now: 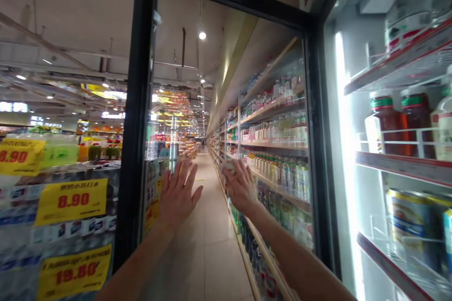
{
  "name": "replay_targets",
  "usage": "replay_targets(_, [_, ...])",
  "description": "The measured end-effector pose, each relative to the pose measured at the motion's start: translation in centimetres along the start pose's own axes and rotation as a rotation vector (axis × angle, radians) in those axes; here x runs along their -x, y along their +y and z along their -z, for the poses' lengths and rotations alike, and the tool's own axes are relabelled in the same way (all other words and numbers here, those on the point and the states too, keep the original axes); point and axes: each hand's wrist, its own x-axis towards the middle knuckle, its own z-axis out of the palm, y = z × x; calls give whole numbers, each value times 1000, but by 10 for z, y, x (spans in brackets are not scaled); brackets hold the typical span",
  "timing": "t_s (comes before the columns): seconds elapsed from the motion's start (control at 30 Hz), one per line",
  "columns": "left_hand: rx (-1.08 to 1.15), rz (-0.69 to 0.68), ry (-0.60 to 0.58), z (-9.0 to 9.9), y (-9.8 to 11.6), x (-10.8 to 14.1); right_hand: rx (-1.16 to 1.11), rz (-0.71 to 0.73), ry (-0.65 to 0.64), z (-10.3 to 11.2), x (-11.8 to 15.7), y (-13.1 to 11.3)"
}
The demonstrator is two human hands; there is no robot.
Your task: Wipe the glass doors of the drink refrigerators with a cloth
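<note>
In front of me stands an opened glass cooler door [197, 207] in a black frame. My left hand [178, 193] lies flat against the glass, or very near it, with its fingers spread and nothing in it. Higher on the right, my right hand [242, 188] presses a small crumpled whitish cloth [229, 168] to the pane. That hand is slightly blurred, and its palm and most of the cloth are hidden. Through the glass show an aisle and long shelves of bottles.
To the right, the lit cooler holds red-capped bottles [407, 14], green-capped dark bottles [383, 122] and cans [409, 221] on wire-fronted shelves [402, 164]. Stacked bottled drinks with yellow price signs [72, 201] stand left of the door. The aisle floor [206, 235] runs beyond the glass.
</note>
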Motion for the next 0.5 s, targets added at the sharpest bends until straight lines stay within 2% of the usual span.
replay_targets(0.03, [-8,-6,2,0,0,0,-11,67,-24,-1,-1,-5])
replay_targets(0.07, [-17,-12,0,1,-1,0,-7,75,-8,-1,-3,-2])
replay_targets(0.1, [-27,-20,-3,1,-1,0,9,24,40,0,-7,8])
replay_targets(0.2, [-42,-25,-10,2,0,1,86,-311,234,4,-25,46])
replay_targets(0.27, [-42,-23,-8,1,1,1,112,-426,267,3,-34,50])
replay_targets(0.33, [-42,-25,-3,0,0,1,103,-336,203,-1,-37,28])
replay_targets(0.43, [-42,-62,15,-1,-5,2,34,12,0,-9,-35,-19])
replay_targets(0.5, [-47,-83,15,3,-14,6,10,101,-54,-12,-42,-31])
